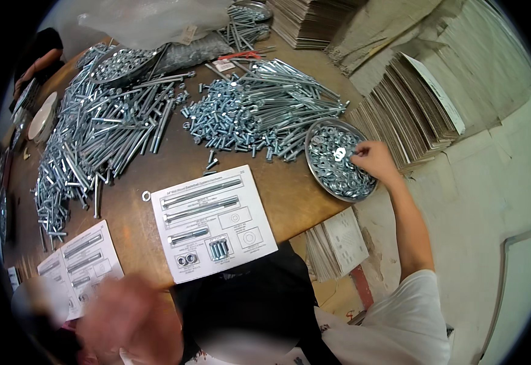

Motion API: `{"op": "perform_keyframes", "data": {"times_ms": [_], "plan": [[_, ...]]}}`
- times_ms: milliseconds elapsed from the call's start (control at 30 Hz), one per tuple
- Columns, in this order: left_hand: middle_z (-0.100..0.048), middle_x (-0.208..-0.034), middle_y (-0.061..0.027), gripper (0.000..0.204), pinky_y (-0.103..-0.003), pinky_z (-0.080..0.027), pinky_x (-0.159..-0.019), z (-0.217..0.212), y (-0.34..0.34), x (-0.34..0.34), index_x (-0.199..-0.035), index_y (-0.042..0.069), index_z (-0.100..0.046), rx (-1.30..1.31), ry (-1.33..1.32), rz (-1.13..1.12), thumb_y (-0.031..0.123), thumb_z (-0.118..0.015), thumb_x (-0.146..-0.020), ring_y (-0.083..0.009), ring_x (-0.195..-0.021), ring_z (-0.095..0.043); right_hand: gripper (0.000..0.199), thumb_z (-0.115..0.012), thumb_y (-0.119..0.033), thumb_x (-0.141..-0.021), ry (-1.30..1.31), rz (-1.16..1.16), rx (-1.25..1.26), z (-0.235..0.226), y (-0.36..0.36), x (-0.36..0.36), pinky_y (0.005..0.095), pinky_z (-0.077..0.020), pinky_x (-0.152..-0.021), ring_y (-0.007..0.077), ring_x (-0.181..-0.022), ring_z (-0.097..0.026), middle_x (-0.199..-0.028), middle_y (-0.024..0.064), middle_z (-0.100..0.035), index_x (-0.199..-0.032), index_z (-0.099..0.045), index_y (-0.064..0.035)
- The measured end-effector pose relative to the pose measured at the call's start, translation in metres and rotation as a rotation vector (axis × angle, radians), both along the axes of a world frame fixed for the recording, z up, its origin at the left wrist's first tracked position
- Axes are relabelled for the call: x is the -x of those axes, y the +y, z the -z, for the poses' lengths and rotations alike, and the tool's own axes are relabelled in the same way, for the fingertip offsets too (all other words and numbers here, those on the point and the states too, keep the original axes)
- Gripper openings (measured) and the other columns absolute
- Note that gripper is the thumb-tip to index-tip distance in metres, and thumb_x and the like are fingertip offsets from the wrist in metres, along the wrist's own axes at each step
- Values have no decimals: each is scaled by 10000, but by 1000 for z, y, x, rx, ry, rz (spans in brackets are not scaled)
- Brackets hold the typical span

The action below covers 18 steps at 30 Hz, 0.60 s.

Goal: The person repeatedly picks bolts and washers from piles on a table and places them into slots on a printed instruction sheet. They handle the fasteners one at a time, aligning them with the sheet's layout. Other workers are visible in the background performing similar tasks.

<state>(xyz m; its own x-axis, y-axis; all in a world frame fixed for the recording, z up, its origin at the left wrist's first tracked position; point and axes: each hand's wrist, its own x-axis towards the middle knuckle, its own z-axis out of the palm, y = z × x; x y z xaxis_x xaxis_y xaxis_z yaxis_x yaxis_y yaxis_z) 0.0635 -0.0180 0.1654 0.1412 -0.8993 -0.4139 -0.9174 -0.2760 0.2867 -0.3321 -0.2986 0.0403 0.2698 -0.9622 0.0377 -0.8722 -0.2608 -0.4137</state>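
washers fill the round metal tray (320, 176) at the desk (289, 194) edge, where the right hand (372, 159) pinches some with curled fingers. tray overhangs slightly, so a push could tip it. left hand (125, 322) is blurred, grip unclear.

Workshop packing bench: heaps of zinc bolts (104, 131), tray of washers (338, 161), stacked flat cardboard (411, 109), parts sheets (213, 222).

Shiny zinc-plated metal washers (338, 159), bolts (259, 115); matt worn wooden table (174, 164).
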Motion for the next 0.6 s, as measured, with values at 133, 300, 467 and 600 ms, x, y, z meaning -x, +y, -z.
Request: {"op": "perform_keyframes", "data": {"times_ms": [133, 300, 467, 600], "plan": [[-508, -1388, -127, 441, -357, -416, -1024, 101, -64, 30, -1388, 12, -454, 351, 1796, -470, 206, -540, -1002, -217, -1224, -530, 133, -760, -61, -765, -651, 49, -226, -20, 41, -69, 194, -440, -574, 34, -636, -540, -741, -6, -636, -860, -709, 18], [-525, -1317, -119, 530, -358, -432, -1066, 150, -79, 68, -1398, -18, -426, 71, 2298, -666, 307, -564, -1002, -230, -1234, -529, 139, -768, -86, -744, -494, -251, -9, -21, 133, -182, 245, -458, -544, 99, -575, -576, -749, 25, -645, -865, -722, -36], [-593, -1228, -153, 362, -336, -507, -1014, 170, -62, 45, -1303, -54, -512, 61, 2237, -725, 177, -512, -1023, -242, -1181, -590, 209, -779, -113, -719, -292, -432, 152, -23, 160, -209, 324, -503, -656, 230, -745, -636, -844, 51, -667, -918, -725, -85], [-615, -1213, -146, 336, -313, -532, -980, 173, -53, 31, -1278, -55, -539, -6, 2235, -665, 159, -514, -1021, -233, -1204, -591, 373, -767, -88, -715, -390, -590, 44, -22, 147, -206, 352, -512, -799, 282, -955, -646, -967, 78, -693, -1080, -686, -79]]}}
